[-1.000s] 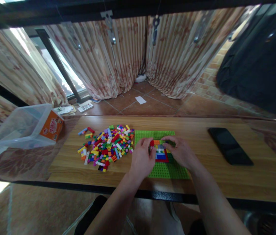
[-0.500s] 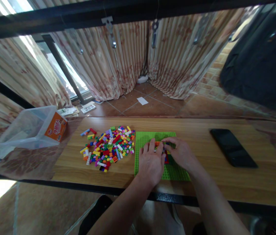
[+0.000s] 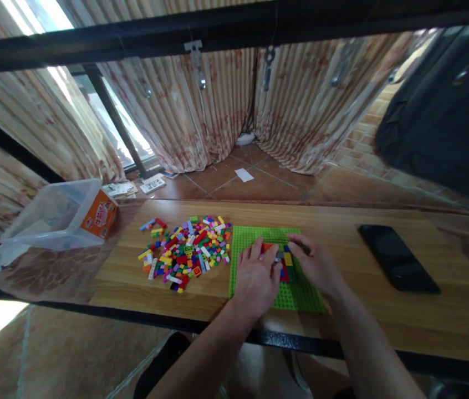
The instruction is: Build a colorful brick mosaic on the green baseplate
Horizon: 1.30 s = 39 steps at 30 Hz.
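Observation:
A green baseplate (image 3: 301, 296) lies on the wooden table, with a patch of coloured building bricks (image 3: 287, 259) pressed onto its middle. My left hand (image 3: 258, 277) rests over the left part of these bricks, fingers stretched out and hiding some of them. Just right of the patch hovers my right hand (image 3: 315, 265), its fingers loosely bent and apart, with nothing visible between them. Yellow, green, blue and red bricks show between the two hands. Left of the baseplate spreads a loose heap of small mixed bricks (image 3: 188, 249).
A black phone (image 3: 398, 257) lies on the table (image 3: 351, 310) to the right. Beyond the table's left end stands a clear plastic box (image 3: 68, 216) with an orange label. A black metal bar (image 3: 234, 33) crosses above, in front of curtains (image 3: 222, 111).
My right hand has drawn back to the right from the bricks, uncovering their right edge. My left hand stays nearly in place. The view has shifted slightly.

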Each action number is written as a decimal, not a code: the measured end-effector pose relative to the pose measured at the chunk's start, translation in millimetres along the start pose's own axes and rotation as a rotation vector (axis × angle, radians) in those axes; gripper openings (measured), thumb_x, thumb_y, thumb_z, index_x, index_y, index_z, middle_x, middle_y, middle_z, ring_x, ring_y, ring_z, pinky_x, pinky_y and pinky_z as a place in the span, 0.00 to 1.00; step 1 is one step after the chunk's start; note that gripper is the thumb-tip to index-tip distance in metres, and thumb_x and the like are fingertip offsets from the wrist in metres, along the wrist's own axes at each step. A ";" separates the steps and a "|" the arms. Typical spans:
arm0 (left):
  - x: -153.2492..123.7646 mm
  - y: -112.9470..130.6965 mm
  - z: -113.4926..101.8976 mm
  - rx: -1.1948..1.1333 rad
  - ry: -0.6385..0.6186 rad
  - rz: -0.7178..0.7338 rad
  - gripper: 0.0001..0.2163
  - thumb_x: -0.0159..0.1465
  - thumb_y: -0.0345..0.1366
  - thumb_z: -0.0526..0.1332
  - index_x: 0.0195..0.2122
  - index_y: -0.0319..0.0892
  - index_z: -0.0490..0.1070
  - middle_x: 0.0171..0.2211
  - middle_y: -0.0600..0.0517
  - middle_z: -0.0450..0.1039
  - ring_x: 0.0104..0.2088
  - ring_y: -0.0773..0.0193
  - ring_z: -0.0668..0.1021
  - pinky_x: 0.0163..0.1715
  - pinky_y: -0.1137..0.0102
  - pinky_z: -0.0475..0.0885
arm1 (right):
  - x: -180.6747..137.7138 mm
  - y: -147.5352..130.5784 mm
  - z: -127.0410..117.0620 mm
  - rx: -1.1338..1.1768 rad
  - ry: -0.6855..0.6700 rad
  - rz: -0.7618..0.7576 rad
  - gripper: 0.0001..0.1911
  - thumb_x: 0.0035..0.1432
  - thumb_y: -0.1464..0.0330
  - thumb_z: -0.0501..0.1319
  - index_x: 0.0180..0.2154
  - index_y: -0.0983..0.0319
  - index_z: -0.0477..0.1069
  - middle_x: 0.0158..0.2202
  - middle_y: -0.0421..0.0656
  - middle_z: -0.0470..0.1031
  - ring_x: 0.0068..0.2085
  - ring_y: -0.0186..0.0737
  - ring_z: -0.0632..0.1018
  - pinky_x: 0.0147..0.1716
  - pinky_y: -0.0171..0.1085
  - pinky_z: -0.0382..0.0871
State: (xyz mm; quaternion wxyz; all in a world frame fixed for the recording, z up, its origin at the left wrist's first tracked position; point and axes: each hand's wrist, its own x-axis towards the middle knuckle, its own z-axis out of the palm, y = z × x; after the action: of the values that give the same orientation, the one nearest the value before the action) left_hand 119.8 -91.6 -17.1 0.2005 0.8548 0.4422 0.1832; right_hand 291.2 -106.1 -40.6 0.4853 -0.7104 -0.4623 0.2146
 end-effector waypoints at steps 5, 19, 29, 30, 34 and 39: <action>2.0 -5.0 -0.5 -0.111 0.046 -0.037 0.22 0.69 0.39 0.53 0.64 0.40 0.63 0.64 0.38 0.62 0.63 0.48 0.67 0.62 0.52 0.64 | 5.5 0.7 -2.9 -0.050 0.029 0.024 0.17 0.56 0.57 0.58 0.37 0.58 0.81 0.38 0.45 0.83 0.41 0.48 0.80 0.46 0.46 0.71; -0.5 -4.3 -5.0 -0.175 0.033 -0.091 0.26 0.70 0.44 0.51 0.65 0.34 0.60 0.65 0.36 0.62 0.64 0.46 0.66 0.64 0.53 0.64 | -0.5 -2.8 4.3 -0.401 -0.085 0.040 0.26 0.58 0.49 0.53 0.39 0.59 0.81 0.41 0.48 0.82 0.42 0.53 0.80 0.42 0.46 0.71; -0.2 -13.9 -13.5 -0.216 0.108 -0.058 0.23 0.67 0.40 0.55 0.60 0.33 0.65 0.60 0.37 0.67 0.60 0.47 0.70 0.61 0.55 0.67 | 4.3 20.5 7.8 -0.399 -0.066 -0.027 0.26 0.53 0.46 0.53 0.33 0.59 0.78 0.43 0.50 0.80 0.46 0.55 0.78 0.53 0.52 0.67; -0.1 -16.5 -15.4 -0.225 0.140 -0.054 0.22 0.67 0.39 0.55 0.60 0.34 0.66 0.59 0.38 0.68 0.59 0.48 0.71 0.61 0.55 0.68 | 4.1 21.2 8.1 -0.405 -0.058 -0.027 0.26 0.52 0.46 0.53 0.32 0.59 0.78 0.43 0.50 0.80 0.46 0.55 0.78 0.53 0.53 0.67; 3.1 -33.5 -25.7 -0.233 0.309 -0.075 0.17 0.66 0.35 0.56 0.55 0.37 0.69 0.54 0.42 0.74 0.55 0.52 0.73 0.60 0.57 0.68 | 2.4 16.5 9.1 -0.424 -0.061 0.004 0.26 0.53 0.45 0.53 0.32 0.58 0.78 0.43 0.50 0.80 0.45 0.55 0.78 0.48 0.52 0.70; 9.0 -57.3 -43.1 -0.198 0.472 -0.156 0.14 0.64 0.31 0.58 0.51 0.38 0.72 0.50 0.43 0.76 0.52 0.53 0.75 0.58 0.55 0.69 | 1.4 9.6 8.6 -0.426 -0.066 0.004 0.26 0.52 0.46 0.53 0.33 0.58 0.79 0.42 0.50 0.81 0.42 0.55 0.79 0.43 0.50 0.72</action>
State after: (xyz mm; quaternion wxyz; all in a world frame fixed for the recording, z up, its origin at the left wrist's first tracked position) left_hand 64.5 -46.1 -8.1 0.1879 0.7279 0.5211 0.4040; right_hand 289.8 -101.6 -52.6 0.3085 -0.7905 -0.5113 0.1360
